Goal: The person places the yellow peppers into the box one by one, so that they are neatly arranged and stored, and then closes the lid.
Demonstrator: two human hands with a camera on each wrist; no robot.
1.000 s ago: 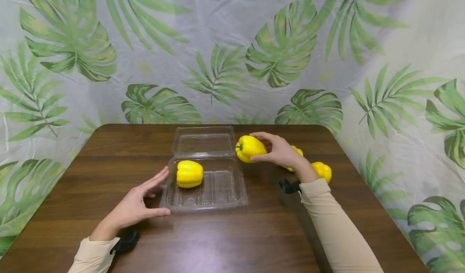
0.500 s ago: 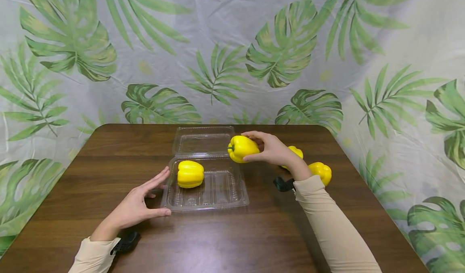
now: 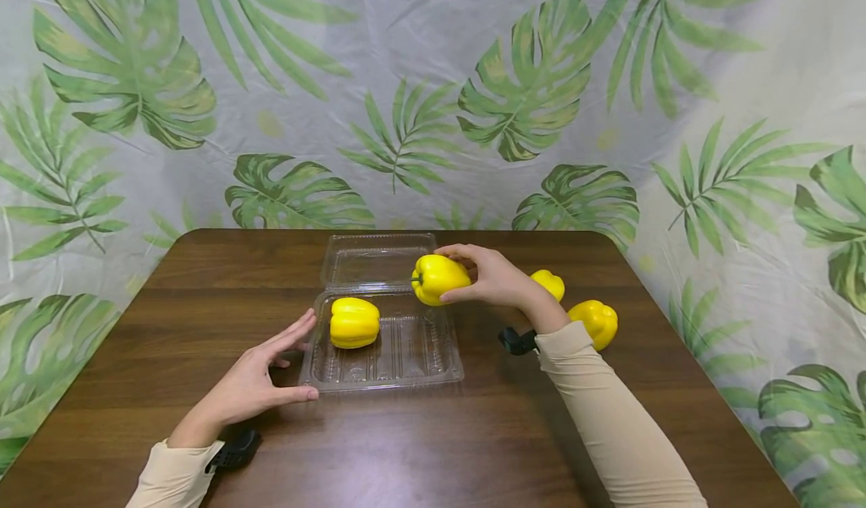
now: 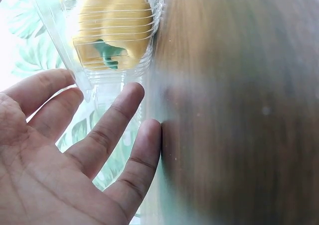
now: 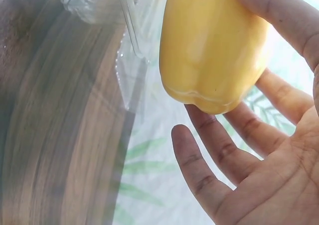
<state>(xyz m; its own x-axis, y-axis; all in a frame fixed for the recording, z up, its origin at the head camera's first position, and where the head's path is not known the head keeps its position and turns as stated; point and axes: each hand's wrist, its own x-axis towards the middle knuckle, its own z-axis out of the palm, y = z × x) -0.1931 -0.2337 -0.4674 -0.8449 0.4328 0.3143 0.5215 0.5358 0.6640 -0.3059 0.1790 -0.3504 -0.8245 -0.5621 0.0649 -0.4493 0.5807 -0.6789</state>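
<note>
My right hand (image 3: 492, 276) grips a yellow bell pepper (image 3: 438, 279) by its blunt end, green stem pointing left, above the right side of a clear plastic clamshell container (image 3: 413, 379). In the right wrist view thumb and fingers hold the pepper (image 5: 214, 51), with the little finger off it. Another yellow bell pepper (image 3: 355, 323) lies on its side in the left part of the container's base. At the container's left rim is my left hand (image 3: 253, 380), fingers spread and thumb near the front left corner. The left wrist view shows that pepper's green stem (image 4: 110, 53) through the ribbed wall.
The container's open lid (image 3: 379, 261) lies flat behind its base. Two more yellow peppers, one farther back (image 3: 548, 284) and one nearer (image 3: 595, 323), rest on the brown wooden table (image 3: 392, 455) beyond my right wrist. A leaf-patterned curtain (image 3: 406, 65) hangs behind the table.
My right hand has moved left with the pepper, from beside the container to over its right side. The left hand and the pepper in the container have stayed in place.
</note>
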